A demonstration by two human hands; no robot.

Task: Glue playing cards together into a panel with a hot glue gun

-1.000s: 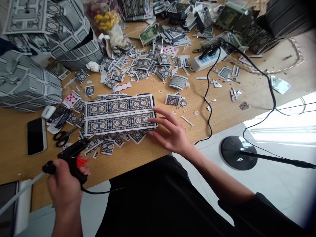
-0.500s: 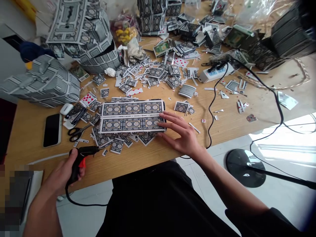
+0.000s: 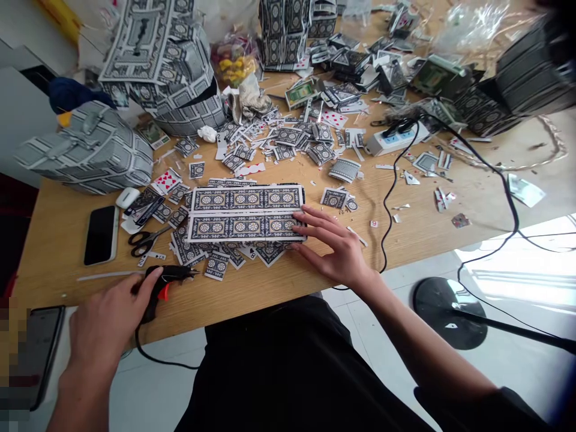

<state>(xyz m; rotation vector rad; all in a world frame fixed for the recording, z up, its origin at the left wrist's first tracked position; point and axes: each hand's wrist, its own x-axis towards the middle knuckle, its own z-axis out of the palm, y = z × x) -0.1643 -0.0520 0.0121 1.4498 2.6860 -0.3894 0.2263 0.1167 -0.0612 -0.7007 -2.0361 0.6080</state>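
My left hand (image 3: 112, 309) grips a black hot glue gun (image 3: 168, 275) with a red trigger, low over the table's front left. A pale glue stick (image 3: 105, 276) sticks out of its back, and its nozzle points right. My right hand (image 3: 339, 249) lies with fingers spread on the right end of a flat panel (image 3: 246, 213) of dark patterned playing cards, laid in two rows with a white seam between. Under the panel, loose playing cards (image 3: 216, 264) poke out along the front edge. Black-handled scissors (image 3: 143, 241) lie between the gun and a phone (image 3: 101, 235).
Woven card bags (image 3: 90, 150) stand at the back left. Card scraps (image 3: 288, 137) litter the middle, with a white power strip (image 3: 396, 139) and black cord (image 3: 386, 204) to the right. A round black stand base (image 3: 443, 309) is on the floor.
My left hand has turned over the glue gun, its back now facing up, and the gun has shifted slightly right. My right hand stays on the panel. The whole view has shifted a little.
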